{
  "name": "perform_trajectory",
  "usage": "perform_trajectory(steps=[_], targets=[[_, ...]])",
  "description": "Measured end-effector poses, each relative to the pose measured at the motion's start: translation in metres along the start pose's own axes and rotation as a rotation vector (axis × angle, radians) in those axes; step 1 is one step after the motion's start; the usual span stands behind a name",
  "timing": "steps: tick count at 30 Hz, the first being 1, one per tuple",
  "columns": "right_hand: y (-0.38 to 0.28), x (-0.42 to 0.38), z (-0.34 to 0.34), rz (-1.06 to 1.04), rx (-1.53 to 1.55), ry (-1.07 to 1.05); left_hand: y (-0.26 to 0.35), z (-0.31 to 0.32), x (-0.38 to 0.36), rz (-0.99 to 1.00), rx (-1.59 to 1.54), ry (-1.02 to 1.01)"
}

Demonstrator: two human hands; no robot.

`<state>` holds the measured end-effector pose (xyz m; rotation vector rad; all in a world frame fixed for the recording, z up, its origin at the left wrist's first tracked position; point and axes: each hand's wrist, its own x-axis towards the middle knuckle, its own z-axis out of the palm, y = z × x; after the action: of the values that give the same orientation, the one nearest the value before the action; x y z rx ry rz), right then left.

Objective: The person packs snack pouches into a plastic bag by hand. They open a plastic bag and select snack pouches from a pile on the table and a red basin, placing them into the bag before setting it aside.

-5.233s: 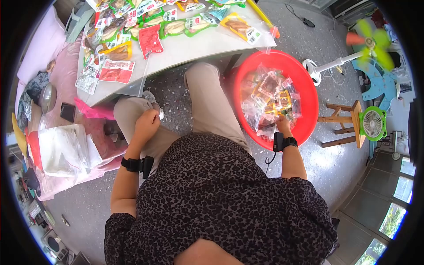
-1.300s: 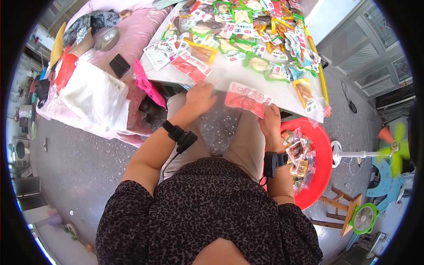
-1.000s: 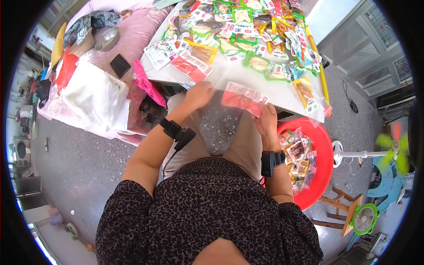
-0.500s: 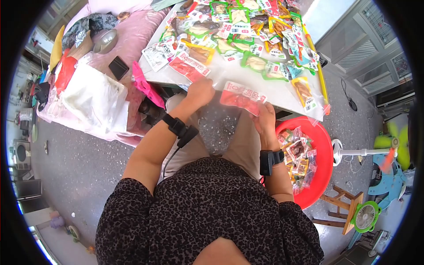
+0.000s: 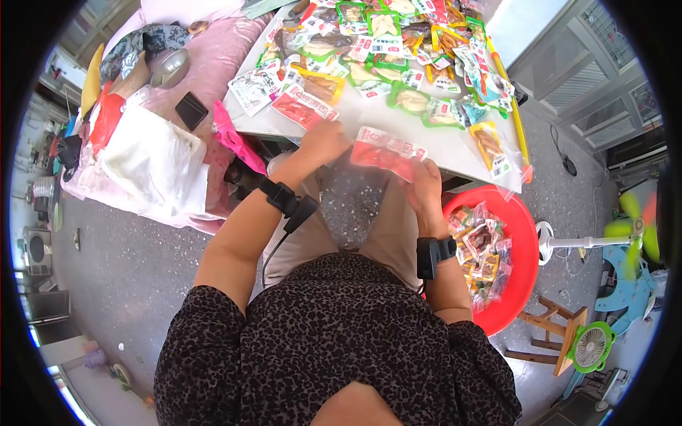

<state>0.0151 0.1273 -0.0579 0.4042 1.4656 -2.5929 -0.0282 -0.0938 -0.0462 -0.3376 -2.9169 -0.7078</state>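
A red-and-white printed food packet [image 5: 383, 151] hangs just off the table's front edge, its right corner gripped by my right hand [image 5: 426, 186]. To its left, my left hand [image 5: 323, 147] is closed, with its fingertips hidden; what it pinches, if anything, I cannot make out. Just beyond that hand, a second red-and-white packet [image 5: 304, 106] lies on the table, its lower end close to my fingers. Faint blurred clear film seems to show between my hands.
Many sealed food packets [image 5: 408, 99] cover the white table [image 5: 469, 153]. At right on the floor stands a red basin [image 5: 522, 248] of packets, beside a fan [image 5: 632, 234] and wooden stool [image 5: 561, 334]. A pink-covered surface [image 5: 220, 71] at left holds a white plastic bag [image 5: 153, 156].
My left hand has shifted slightly right, toward the packet in my right hand. That packet has moved a little left. The fan blades have turned.
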Motion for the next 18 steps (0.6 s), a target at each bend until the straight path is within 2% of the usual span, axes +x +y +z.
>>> perform_trajectory(steps=[6,9,12,18], targets=[[-0.003,-0.004,-0.013,-0.012,0.006,0.045,0.012,0.005,0.000,-0.036,0.143,-0.129],[-0.004,-0.007,-0.018,-0.016,0.009,0.040,0.010,0.000,0.002,-0.110,0.079,-0.181],[-0.005,-0.010,-0.016,-0.021,0.014,0.024,0.003,-0.006,0.009,-0.167,-0.031,-0.316],[-0.005,-0.013,-0.003,0.000,-0.037,0.024,-0.010,-0.001,0.013,-0.074,-0.052,-0.224]])
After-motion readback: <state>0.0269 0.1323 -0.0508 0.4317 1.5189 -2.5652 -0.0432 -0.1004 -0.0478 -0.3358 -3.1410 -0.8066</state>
